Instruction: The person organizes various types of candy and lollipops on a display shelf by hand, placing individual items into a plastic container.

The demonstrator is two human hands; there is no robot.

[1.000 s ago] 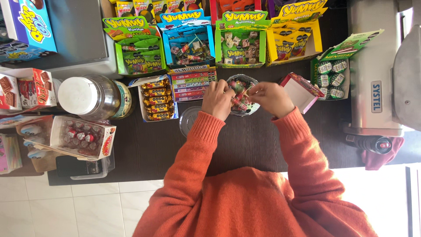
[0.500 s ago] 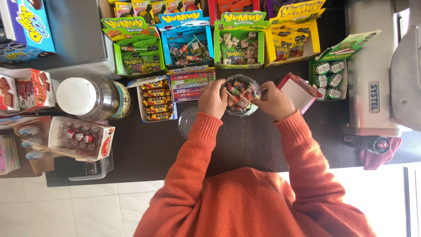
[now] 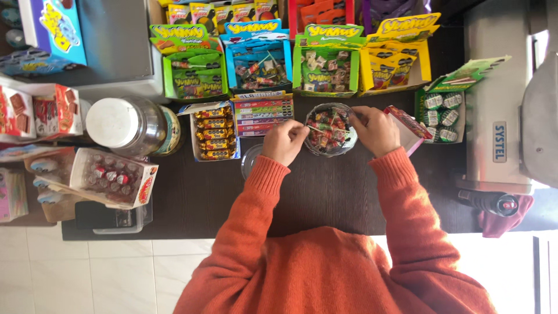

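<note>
A clear round jar (image 3: pixel 329 130) full of wrapped sweets and lollipops stands on the dark counter (image 3: pixel 325 192), in front of me. My left hand (image 3: pixel 285 141) is curled against the jar's left rim, fingertips pinched at its edge. My right hand (image 3: pixel 375 129) grips the right rim, fingers bent over the top. Both arms are in orange sleeves. A clear round lid (image 3: pixel 250 160) lies flat just left of my left wrist.
Open display boxes in green (image 3: pixel 195 72), blue (image 3: pixel 258 61), green (image 3: pixel 325 67) and yellow (image 3: pixel 395 61) line the back. A box of chocolate bars (image 3: pixel 215 132), a big white-lidded jar (image 3: pixel 125 123) and a tray of red sweets (image 3: pixel 110 177) stand left. A small pink box (image 3: pixel 407 129), a green box of tins (image 3: pixel 442 110) and a grey machine (image 3: pixel 500 116) stand right.
My hands were close together over the jar's mouth; they have spread apart to its left and right rims, and more of the sweets inside now shows.
</note>
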